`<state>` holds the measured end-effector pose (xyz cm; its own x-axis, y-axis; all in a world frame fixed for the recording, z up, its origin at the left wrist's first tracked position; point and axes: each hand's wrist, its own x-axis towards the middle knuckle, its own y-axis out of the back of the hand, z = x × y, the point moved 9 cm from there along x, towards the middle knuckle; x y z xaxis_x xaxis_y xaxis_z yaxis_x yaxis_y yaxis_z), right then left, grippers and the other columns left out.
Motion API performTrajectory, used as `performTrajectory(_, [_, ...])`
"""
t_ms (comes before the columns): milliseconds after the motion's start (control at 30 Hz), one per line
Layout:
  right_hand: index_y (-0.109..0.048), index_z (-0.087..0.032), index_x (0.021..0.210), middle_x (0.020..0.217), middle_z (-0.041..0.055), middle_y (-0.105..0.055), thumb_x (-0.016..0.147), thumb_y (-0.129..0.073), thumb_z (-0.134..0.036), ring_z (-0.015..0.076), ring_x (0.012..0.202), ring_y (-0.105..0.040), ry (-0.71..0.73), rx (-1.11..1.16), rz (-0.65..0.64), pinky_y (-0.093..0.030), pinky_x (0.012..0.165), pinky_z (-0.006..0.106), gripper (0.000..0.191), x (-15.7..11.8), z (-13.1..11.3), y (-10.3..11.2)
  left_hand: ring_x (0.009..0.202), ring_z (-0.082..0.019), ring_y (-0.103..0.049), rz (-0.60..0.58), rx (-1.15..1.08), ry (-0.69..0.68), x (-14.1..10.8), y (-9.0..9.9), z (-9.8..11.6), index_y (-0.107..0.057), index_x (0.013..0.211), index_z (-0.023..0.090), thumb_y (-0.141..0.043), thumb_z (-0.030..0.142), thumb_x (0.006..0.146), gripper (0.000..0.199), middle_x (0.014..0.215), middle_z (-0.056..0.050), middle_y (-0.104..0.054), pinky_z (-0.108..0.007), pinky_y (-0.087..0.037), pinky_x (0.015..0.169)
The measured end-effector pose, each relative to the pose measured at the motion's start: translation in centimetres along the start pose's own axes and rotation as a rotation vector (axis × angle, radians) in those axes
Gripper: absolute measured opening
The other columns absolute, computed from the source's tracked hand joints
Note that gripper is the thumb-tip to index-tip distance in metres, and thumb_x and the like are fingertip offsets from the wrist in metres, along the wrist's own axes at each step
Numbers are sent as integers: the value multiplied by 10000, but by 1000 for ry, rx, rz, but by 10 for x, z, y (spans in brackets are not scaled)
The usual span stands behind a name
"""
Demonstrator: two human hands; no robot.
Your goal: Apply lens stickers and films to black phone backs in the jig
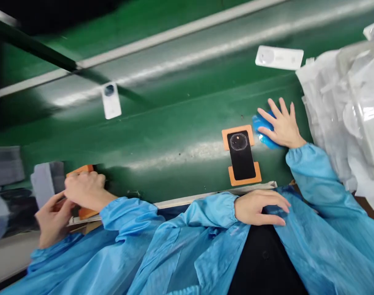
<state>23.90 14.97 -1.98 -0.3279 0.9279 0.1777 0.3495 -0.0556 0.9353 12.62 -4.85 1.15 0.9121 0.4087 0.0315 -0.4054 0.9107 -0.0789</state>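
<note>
A black phone-shaped piece [241, 157] with a round camera area lies in an orange holder [232, 178] on the green table. To its right, my right hand [280, 125] rests with fingers spread over a blue round item [266, 141], partly covering it. Below the holder, near the table's front edge, my left hand [262, 208] hovers by my body, its fingers loosely apart with nothing between them.
At the left, a co-worker's two hands [85, 188] work at an orange holder [85, 169] beside grey pieces [46, 180]. White phone-shaped pieces lie at the back left [111, 100] and back right [279, 57]. Plastic bags [331, 114] are piled at the right.
</note>
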Motion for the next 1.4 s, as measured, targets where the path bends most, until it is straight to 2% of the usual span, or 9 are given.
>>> performTrajectory(167, [-532, -282, 1509, 1718, -28, -368, 1007, -611, -623, 344, 1625, -192, 64, 110, -186, 6, 1306, 686, 612, 5, -14, -13, 940, -243, -753, 44, -916, 564, -7, -67, -103, -747, 930, 150, -924, 481, 736, 423, 948, -102, -779, -466, -537, 1071])
performTrajectory(300, [-570, -287, 1483, 1659, -38, -468, 1100, -489, -479, 270, 1607, -293, 27, 138, -178, -118, 1338, 574, 436, -26, -11, -2, 1009, -258, -767, 119, -1146, 613, 5, -79, -137, -693, 1107, 188, -703, 368, 937, 248, 1053, -95, -777, -510, -497, 1090])
performTrajectory(400, [-620, -301, 1452, 1583, -20, -565, 1108, -463, -422, 264, 1565, -400, -19, 96, -94, -247, 1317, 539, 397, -58, -9, 9, 1277, -307, -687, 127, -1248, 555, 25, -79, -130, -691, 1216, 181, -549, 259, 980, 285, 1292, -130, -730, -506, -444, 1163])
performTrajectory(533, [-658, -270, 1424, 1470, 43, -668, 1086, -494, -335, 271, 1466, -543, -87, 110, 84, -406, 1245, 530, 381, -100, -9, 24, 1518, -347, -469, 167, -1337, 479, 47, -85, -119, -731, 1175, 143, -443, 421, 1033, 424, 1396, -162, -677, -502, -370, 1239])
performTrajectory(667, [-516, -273, 1567, 1655, 110, -466, 1033, -580, -446, 377, 1575, -364, -248, -1, 221, -314, 1258, 666, 565, -128, 1, 41, 1554, -350, -412, 229, -1425, 424, 58, -89, -115, -739, 1193, 155, -481, 557, 1007, 512, 1416, -164, -666, -488, -297, 1290])
performTrajectory(833, [-188, -216, 1707, 1762, 178, -199, 1000, -525, -647, 469, 1615, -197, -355, -45, -18, -260, 1223, 766, 894, -118, 12, 26, 1577, -337, -373, 228, -1597, 416, 63, -91, -106, -722, 1231, 138, -552, 587, 974, 544, 1430, -181, -654, -490, -252, 1313])
performTrajectory(1033, [-285, -212, 1684, 1743, 154, -282, 956, -586, -697, 420, 1614, -243, -133, -88, -160, -257, 1289, 647, 925, -90, -9, 12, 1561, -338, -396, 298, -1783, 431, 66, -94, -107, -694, 1184, 95, -562, 653, 964, 614, 1504, -223, -585, -481, -240, 1318])
performTrajectory(1267, [-243, -217, 1700, 1715, 141, -351, 1061, -509, -481, 359, 1606, -299, -72, 41, -191, -321, 1283, 598, 741, -148, -43, 19, 1535, -325, -437, 385, -1829, 426, 64, -91, -110, -699, 1159, 57, -669, 582, 938, 571, 1378, -242, -665, -422, -251, 1305])
performTrajectory(1400, [-236, -242, 1702, 1697, 110, -389, 1087, -443, -304, 317, 1600, -326, -122, 102, -173, -334, 1290, 580, 652, -177, -60, 18, 1450, -262, -548, 433, -1840, 444, 59, -88, -109, -701, 1151, 96, -533, 519, 1038, 469, 1226, -179, -744, -399, -310, 1272])
